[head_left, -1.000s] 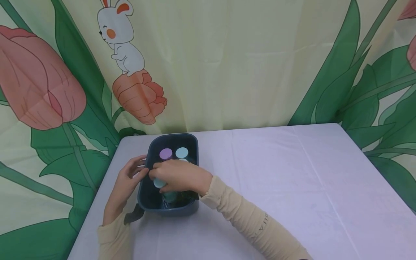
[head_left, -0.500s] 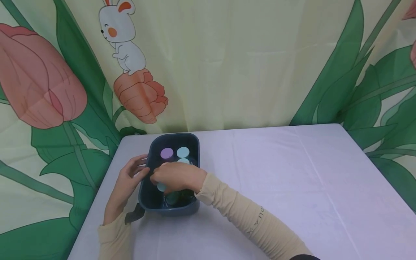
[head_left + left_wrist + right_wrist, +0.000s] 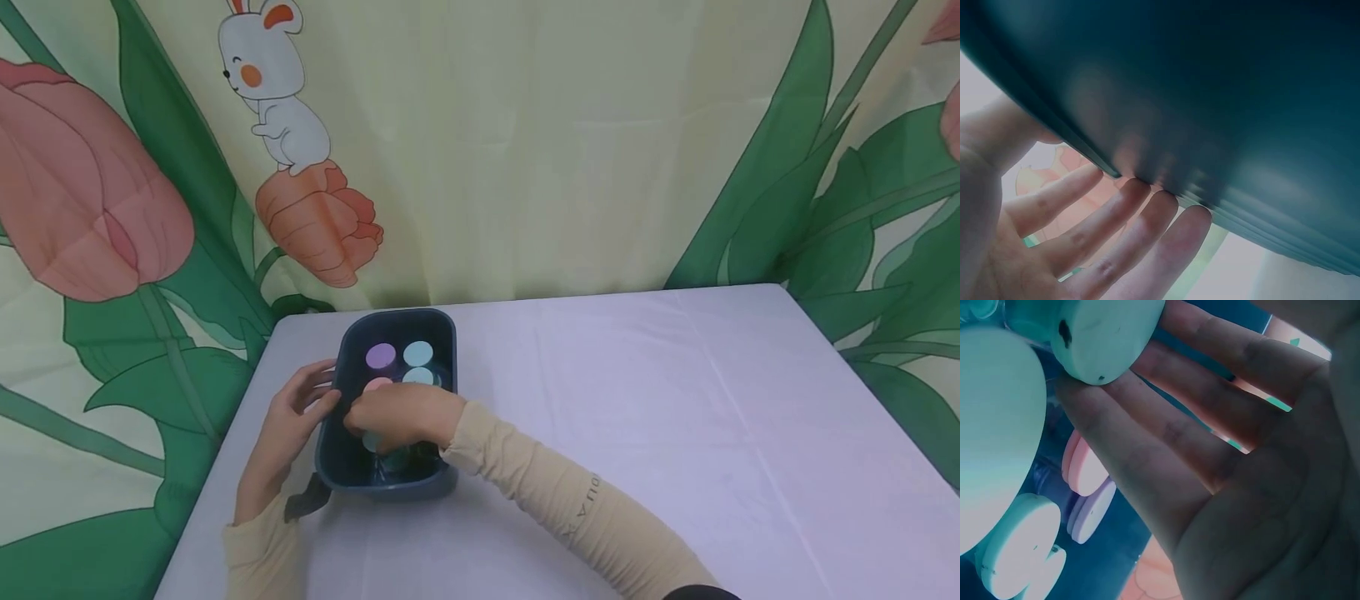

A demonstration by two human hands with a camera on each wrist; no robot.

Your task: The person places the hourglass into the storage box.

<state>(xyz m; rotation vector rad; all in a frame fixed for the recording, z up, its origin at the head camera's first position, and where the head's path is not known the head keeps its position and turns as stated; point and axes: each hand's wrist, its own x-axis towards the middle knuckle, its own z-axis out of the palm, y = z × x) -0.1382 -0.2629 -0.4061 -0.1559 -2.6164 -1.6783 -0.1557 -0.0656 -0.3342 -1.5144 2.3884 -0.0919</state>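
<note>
A dark blue bin (image 3: 442, 333) holds several small jars with round lids. My right hand (image 3: 405, 412) reaches inside it and grips a jar with a pale blue-green lid (image 3: 1107, 344); the fingertips lie along the lid's edge and the thumb is hidden. Beyond the hand are a purple lid (image 3: 381, 357), a pink lid (image 3: 377, 384) and two light blue ones, the nearer light blue lid (image 3: 417, 375) beside the knuckles. My left hand (image 3: 294, 417) touches the bin's left side, fingers extended along its outer wall (image 3: 1210, 112) and thumb at the rim.
The bin stands near the back left of a table with a white cloth (image 3: 637, 417). A printed curtain (image 3: 525, 167) with tulips and a rabbit hangs right behind the table. A dark strap (image 3: 307, 497) circles the left wrist.
My right hand has moved slightly toward the front of the bin, the pale-lidded jar with it. The pink lid has come into sight behind the knuckles. The left hand stays at the bin.
</note>
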